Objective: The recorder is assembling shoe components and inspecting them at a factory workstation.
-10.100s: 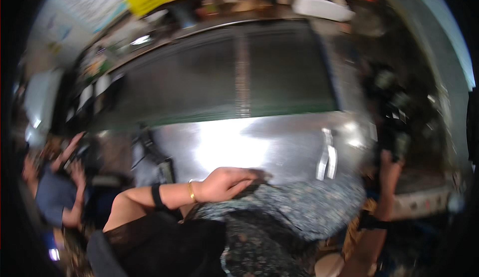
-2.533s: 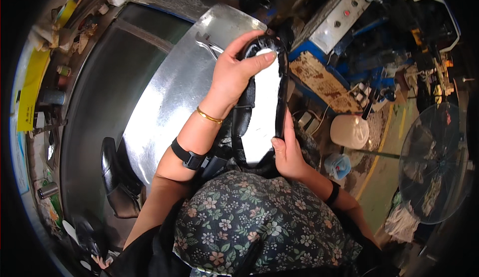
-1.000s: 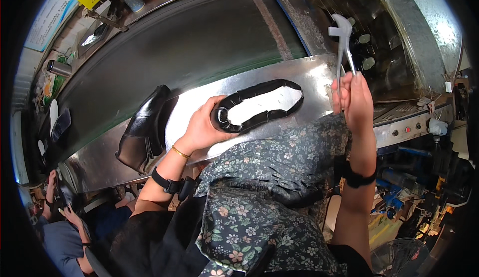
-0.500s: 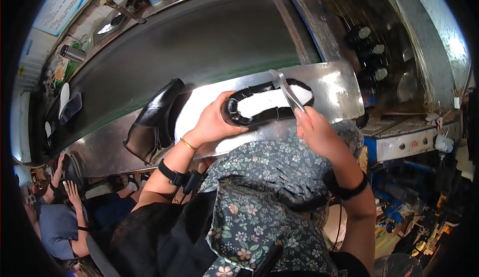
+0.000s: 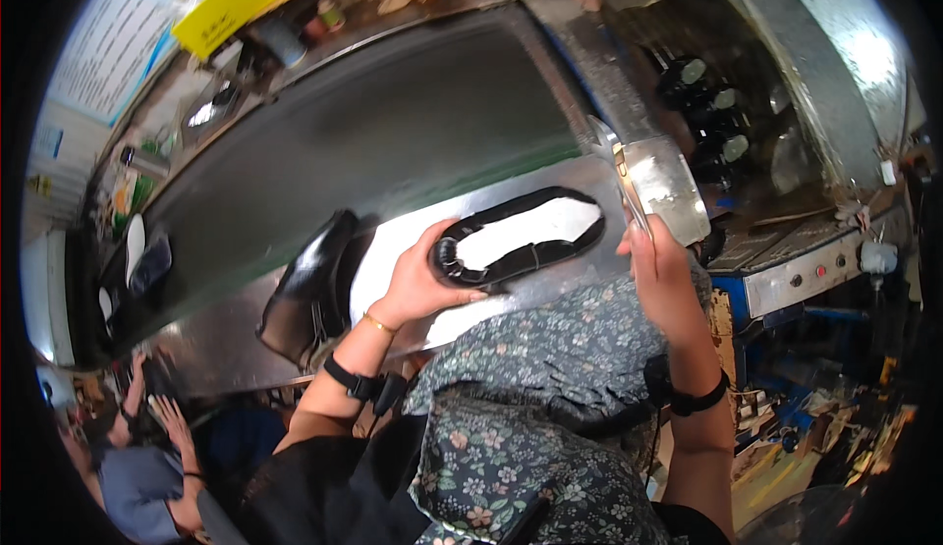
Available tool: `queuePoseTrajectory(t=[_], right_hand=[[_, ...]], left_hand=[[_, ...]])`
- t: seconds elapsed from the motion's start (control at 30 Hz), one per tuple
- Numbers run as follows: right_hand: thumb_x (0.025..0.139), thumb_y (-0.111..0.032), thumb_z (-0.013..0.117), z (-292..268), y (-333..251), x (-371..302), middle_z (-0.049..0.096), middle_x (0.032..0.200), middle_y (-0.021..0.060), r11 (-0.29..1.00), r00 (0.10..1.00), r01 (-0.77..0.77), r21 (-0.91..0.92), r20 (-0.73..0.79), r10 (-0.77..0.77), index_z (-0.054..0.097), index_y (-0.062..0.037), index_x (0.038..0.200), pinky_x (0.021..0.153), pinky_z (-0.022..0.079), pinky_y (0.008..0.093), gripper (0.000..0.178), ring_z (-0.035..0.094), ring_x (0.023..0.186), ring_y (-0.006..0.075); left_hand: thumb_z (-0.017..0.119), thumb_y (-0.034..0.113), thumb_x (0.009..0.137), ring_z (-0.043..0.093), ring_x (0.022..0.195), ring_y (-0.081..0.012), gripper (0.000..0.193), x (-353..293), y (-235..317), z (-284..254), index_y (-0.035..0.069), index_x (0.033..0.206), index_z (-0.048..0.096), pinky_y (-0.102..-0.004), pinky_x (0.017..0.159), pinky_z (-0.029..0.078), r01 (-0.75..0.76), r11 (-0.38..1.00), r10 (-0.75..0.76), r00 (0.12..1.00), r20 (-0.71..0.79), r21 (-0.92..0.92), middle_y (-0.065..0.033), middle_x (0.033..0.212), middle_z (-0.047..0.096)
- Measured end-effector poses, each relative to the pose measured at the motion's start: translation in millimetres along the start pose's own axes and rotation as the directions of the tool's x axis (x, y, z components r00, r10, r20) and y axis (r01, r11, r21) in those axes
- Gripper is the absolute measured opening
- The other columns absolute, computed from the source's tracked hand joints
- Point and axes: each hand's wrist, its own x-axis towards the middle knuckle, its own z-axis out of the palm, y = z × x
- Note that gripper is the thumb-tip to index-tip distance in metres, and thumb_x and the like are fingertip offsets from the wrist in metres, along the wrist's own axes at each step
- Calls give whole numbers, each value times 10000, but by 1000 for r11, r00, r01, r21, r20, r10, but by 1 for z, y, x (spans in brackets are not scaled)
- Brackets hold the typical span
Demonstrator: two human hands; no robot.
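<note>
My left hand [image 5: 416,275] is closed around one end of a black shoe [image 5: 521,273], which lies bottom up with a white insole [image 5: 526,236] showing and the black upper's edge folded in around it. In my right hand [image 5: 663,270] is a pair of steel pincers [image 5: 629,177], the head pointing away from me. The pincers are apart from the shoe, off its right end. To the left of my left hand a black ankle boot [image 5: 309,285] rests on the metal ledge [image 5: 221,334].
Beyond the ledge lies a dark conveyor belt [image 5: 393,118]. Several dark shoes [image 5: 722,103] sit at the upper right, and a control panel [image 5: 810,275] with buttons is at right. At the lower left another person's hand [image 5: 172,422] is visible. A yellow box [image 5: 250,0] stands at the back.
The pincers in my right hand have come off the shoe and moved right, away from it. The shoe has shifted slightly down-left with my left hand. My view has tilted a little.
</note>
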Motion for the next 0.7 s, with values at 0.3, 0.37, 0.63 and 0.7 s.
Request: queuePoseTrajectory(t=[0.3,0.37,0.63,0.7], right_hand=[[885,-247,637,-11,124,17,661,1021,176,637,991,134,-759,113,-73,646,-46,1034,861,494,431,250,630,952,365],[881,-263,642,-14,99,14,671,1001,172,768,995,92,-634,88,-46,653,-49,1042,847,502,429,268,638,941,357],[893,-257,632,-18,87,15,658,750,128,853,981,30,-521,-149,-125,630,-94,935,616,526,446,168,655,674,348],[885,-241,655,-17,85,22,667,769,138,861,979,-41,-508,-193,-67,676,-87,950,629,525,446,169,658,700,354]], left_hand=[[723,382,884,647,1073,-268,543,65,16,81,79,1295,538,-458,942,526,355,26,-517,805,291,-935,-133,1198,657],[753,407,856,646,1070,-251,563,101,12,96,105,1286,550,-440,954,522,387,-76,-486,790,373,-919,-91,1201,662],[669,443,913,643,1098,-299,516,358,53,233,58,1246,585,-446,966,553,359,-454,-257,824,506,-815,-111,1244,643],[641,507,911,653,1063,-349,573,436,44,268,30,1223,580,-431,856,605,438,-495,-284,734,617,-750,-162,1233,640]])
